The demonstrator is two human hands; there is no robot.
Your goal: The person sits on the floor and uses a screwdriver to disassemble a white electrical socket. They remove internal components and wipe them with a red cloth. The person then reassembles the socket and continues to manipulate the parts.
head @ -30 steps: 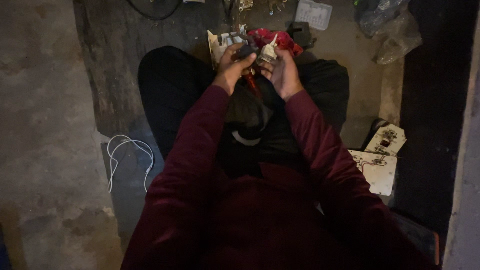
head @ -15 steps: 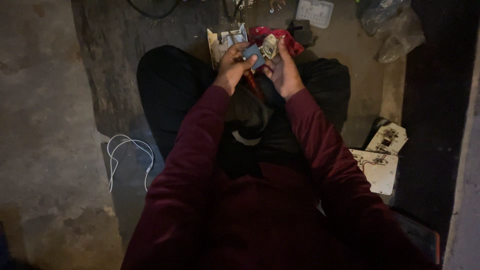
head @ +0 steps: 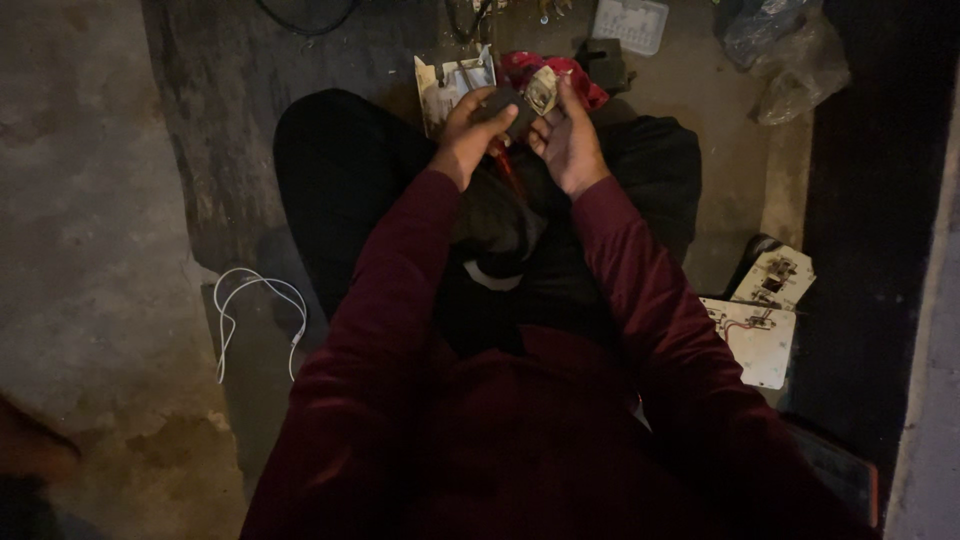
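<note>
Hands up over your lap: your left hand (head: 468, 135) clasps a dark small block (head: 508, 108), and your right hand (head: 567, 140) pinches a pale part (head: 541, 90) beside it. White panels (head: 760, 320) lie right of your lap.

1. We cannot make out the small dark boxy part (head: 508, 108); the left hand (head: 468, 135) covers most of it.
2. The crumpled clear plastic bag (head: 790, 55) is cut off by the top edge.
3. The pale circuit boards with wires (head: 760, 325) are too small for us to read detail.
4. The black cable loop (head: 305, 18) runs out of view.
</note>
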